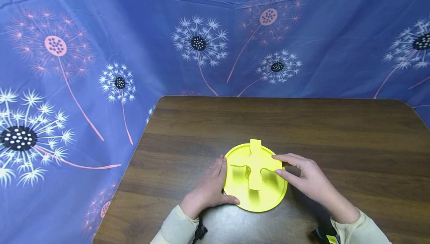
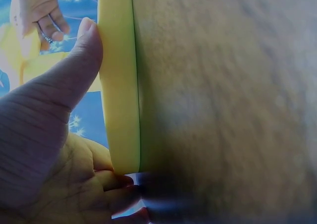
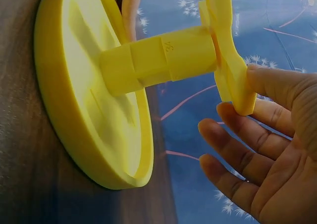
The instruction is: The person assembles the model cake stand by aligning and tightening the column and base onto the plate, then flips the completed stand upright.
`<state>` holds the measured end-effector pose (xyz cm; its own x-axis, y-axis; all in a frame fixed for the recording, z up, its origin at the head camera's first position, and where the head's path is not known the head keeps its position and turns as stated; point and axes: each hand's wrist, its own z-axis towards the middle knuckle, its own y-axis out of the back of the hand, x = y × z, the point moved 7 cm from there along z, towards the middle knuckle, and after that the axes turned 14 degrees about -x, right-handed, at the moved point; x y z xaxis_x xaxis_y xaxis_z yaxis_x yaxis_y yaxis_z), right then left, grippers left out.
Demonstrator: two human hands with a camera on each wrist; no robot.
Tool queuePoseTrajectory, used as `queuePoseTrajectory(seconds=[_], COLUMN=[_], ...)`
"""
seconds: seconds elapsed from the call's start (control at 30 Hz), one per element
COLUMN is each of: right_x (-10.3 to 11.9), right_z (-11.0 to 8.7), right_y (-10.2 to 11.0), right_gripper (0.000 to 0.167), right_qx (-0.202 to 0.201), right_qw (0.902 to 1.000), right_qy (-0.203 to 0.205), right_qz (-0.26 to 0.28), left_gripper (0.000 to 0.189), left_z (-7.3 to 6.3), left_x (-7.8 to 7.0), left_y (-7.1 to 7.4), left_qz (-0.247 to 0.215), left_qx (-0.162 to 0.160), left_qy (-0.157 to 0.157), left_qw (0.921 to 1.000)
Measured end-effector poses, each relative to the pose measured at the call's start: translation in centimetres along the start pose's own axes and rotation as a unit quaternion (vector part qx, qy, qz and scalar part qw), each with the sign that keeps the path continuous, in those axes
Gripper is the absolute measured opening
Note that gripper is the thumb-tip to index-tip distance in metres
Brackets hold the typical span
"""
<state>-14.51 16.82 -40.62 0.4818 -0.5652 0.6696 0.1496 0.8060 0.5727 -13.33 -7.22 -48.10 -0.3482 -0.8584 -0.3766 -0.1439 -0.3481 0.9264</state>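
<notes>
A yellow round base (image 1: 260,202) with a raised rim lies flat on the table. From its middle rises a short thick post (image 3: 158,60), with small raised characters on its side in the right wrist view. A yellow cross-shaped top (image 1: 256,165) sits on the post; its arms reach out over the base. My left hand (image 1: 209,188) holds the base's rim, thumb at the front and fingers along the left side. With thumb and index finger, my right hand (image 1: 307,175) pinches the right arm of the cross; its other fingers are spread below in the right wrist view.
The brown wood-grain table (image 1: 352,135) extends on all sides of the yellow piece. A blue cloth (image 1: 151,31) with dandelion prints hangs behind the table and along its left side. Dark straps (image 1: 200,232) show at both wrists.
</notes>
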Motion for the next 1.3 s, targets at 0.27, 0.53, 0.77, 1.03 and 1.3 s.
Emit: queuePoseTrajectory(seconds=[0.27, 0.53, 0.77, 1.03, 1.3], right_x=[0.7, 1.6, 2.3, 3.1, 4.5], right_z=[-0.8, -1.3, -1.7, -2.2, -2.7], right_y=[-0.1, -0.3, -0.5, -0.8, -1.2], right_gripper=[0.042, 0.048, 0.048, 0.052, 0.05], right_qx=[-0.008, -0.029, -0.045, -0.055, -0.108], right_qw=[0.9999, 0.9986, 0.9976, 0.9967, 0.9846], right_qy=[0.006, 0.032, 0.046, 0.058, 0.132], right_qz=[0.003, 0.029, 0.026, 0.012, -0.036], left_gripper=[0.125, 0.125, 0.126, 0.126, 0.126], left_z=[0.0, 0.0, 0.0, -0.1, 0.0], left_x=[-0.1, -0.2, -0.3, -0.2, -0.4], left_y=[0.2, 0.3, 0.4, 0.3, 0.4], left_qz=[-0.006, -0.01, -0.004, -0.011, -0.013], left_qx=[0.0, -0.001, -0.006, -0.001, -0.002], left_qy=[0.001, 0.0, -0.007, 0.003, 0.0], left_qw=[1.0, 1.0, 1.0, 0.9999, 0.9999])
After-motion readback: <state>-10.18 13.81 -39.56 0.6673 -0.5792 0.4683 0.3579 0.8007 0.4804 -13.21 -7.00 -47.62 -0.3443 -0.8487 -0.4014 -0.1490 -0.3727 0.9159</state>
